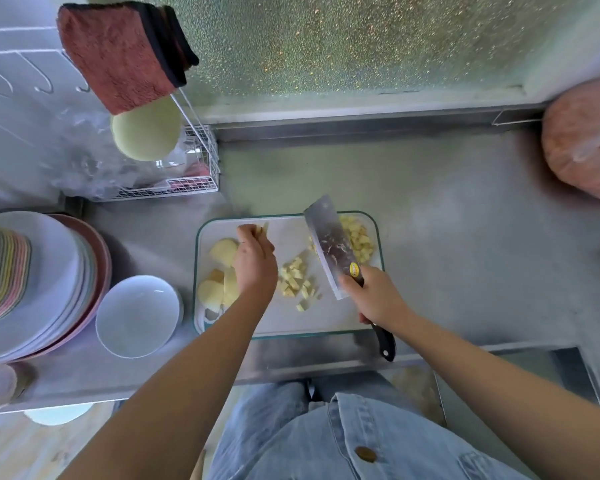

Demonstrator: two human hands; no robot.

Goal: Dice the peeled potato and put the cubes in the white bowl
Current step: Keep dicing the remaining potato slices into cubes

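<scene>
Curled round the handle of the cleaver (329, 244), the right grip (378, 299) holds the blade tilted above the board (284, 317). The left grip (255, 261) pinches a few potato strips (261, 230) near the board's far edge.

The step in hand looks like lining those strips up for a crosswise cut. It would go best with the strips laid flat and parallel, fingertips tucked back, and the chops evenly spaced so the pieces match.

By count there is one cleaver, one board and one bowl (136, 327). The bowl sits on the tabletop (430, 237) just left of the board and holds no potato yet. The cubes (297, 282) lie in two heaps, one mid-board and one at the far right corner. Uncut slabs (224, 252) sit at the left, three or four of them, partly hidden by the wrist.
</scene>
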